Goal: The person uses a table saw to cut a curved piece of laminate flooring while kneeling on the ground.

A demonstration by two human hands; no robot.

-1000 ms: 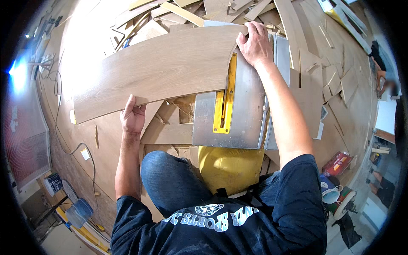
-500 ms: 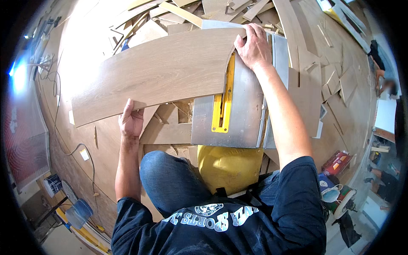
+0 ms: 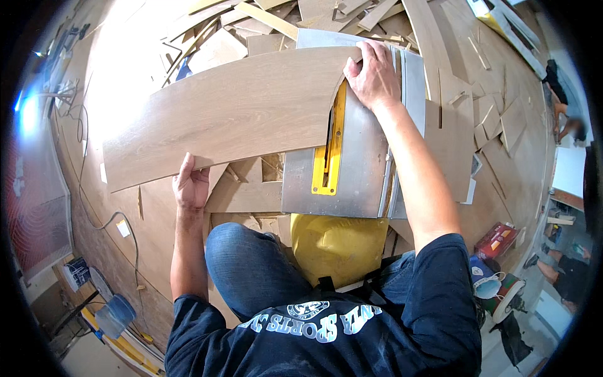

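Observation:
A wood-look floor plank (image 3: 220, 110) stretches leftward from the metal top of a table saw (image 3: 364, 157). Its right end has a curved cut edge, lying beside the saw's yellow insert plate (image 3: 326, 173) with the dark blade slot in it. My left hand (image 3: 191, 183) grips the plank's near edge, thumb on top and fingers underneath. My right hand (image 3: 374, 74) is closed over the plank's far right corner, above the saw top. The plank hides the far part of the slot.
Plank offcuts (image 3: 270, 22) lie piled beyond the saw, and more scraps (image 3: 502, 135) are scattered at right. A yellow block-like object (image 3: 339, 248) stands between my legs. A cable (image 3: 94, 217) runs along the left floor. Another person (image 3: 568, 125) is at the far right.
The plank has come slightly toward me across the saw top, both hands moving with it and keeping their grip. More of the blade slot is covered at its near part.

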